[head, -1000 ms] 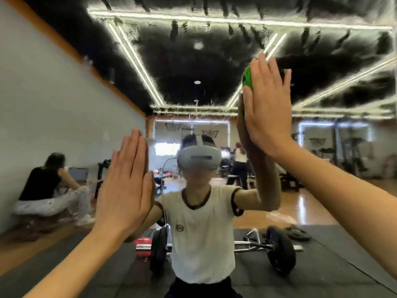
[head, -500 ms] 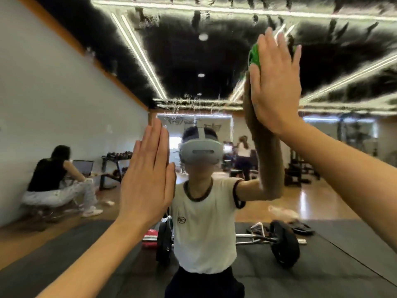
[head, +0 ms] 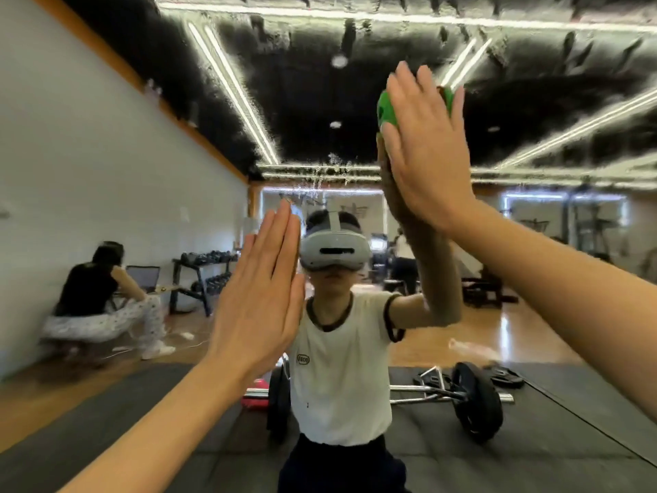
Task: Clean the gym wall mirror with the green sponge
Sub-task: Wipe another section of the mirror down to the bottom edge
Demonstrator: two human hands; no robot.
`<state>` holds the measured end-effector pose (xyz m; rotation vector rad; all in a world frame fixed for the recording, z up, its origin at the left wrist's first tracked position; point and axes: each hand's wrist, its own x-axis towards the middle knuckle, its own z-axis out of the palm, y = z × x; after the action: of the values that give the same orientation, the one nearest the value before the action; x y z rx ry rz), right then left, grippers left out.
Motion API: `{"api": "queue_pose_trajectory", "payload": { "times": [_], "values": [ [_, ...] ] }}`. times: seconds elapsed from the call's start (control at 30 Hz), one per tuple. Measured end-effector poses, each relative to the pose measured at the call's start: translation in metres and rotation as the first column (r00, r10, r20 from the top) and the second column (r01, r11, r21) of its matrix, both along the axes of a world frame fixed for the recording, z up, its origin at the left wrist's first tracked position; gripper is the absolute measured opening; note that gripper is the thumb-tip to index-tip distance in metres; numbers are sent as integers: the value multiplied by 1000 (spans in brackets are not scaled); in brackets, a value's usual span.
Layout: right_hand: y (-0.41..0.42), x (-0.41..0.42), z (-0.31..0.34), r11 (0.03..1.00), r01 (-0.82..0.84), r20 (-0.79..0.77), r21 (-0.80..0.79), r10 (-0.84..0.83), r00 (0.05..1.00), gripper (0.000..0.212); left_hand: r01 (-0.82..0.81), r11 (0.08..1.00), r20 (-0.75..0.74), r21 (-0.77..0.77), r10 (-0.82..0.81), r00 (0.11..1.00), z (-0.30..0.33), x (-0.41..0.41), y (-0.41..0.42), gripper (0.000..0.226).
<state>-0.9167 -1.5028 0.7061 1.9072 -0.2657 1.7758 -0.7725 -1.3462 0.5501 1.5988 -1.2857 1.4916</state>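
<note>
The wall mirror (head: 320, 101) fills the view, and its upper part is streaked with wet smears and drips. High on the glass at the right, my right hand (head: 426, 154) presses the green sponge (head: 385, 110) flat against the mirror with straight fingers. Only the sponge's left edge and a sliver near my little finger show past the hand. Lower and to the left, my left hand (head: 259, 300) lies flat on the glass with fingers together and straight, holding nothing.
The mirror reflects me in a white shirt and headset, a barbell (head: 476, 400) on black floor mats, a dumbbell rack (head: 202, 275), a seated person (head: 103, 304) by the white left wall, and gym machines at the back right.
My right hand slid the sponge up the glass, then back left and slightly down. My left hand shifted right along the mirror. More wet streaks show near the top.
</note>
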Motion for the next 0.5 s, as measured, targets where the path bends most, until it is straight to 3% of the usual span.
{"api": "queue_pose_trajectory", "payload": {
  "times": [0.07, 0.13, 0.27, 0.33, 0.4, 0.5],
  "values": [
    [11, 14, 1, 999, -2, 67, 35, 0, 998, 53, -12, 1000, 16, -29, 13, 1000, 1, 13, 17, 63],
    [15, 25, -45, 997, -18, 14, -78, 19, 1000, 54, -54, 995, -7, -79, 54, 999, 1, 26, 30, 62],
    [12, 16, -174, 893, -87, -397, -441, -107, 912, 53, -92, 991, -21, -102, 90, 996, -1, 39, 36, 61],
    [1, 9, -165, 836, -110, -481, -538, -197, 854, 56, -78, 992, -22, -97, 77, 997, -2, 39, 36, 61],
    [3, 16, -116, 887, -78, -409, -455, -130, 903, 59, -70, 993, -23, -98, 68, 997, -2, 39, 36, 62],
    [22, 28, -19, 989, -23, -95, -148, 8, 995, 52, -73, 993, -22, -97, 71, 997, -1, 42, 36, 63]
  ]
}}
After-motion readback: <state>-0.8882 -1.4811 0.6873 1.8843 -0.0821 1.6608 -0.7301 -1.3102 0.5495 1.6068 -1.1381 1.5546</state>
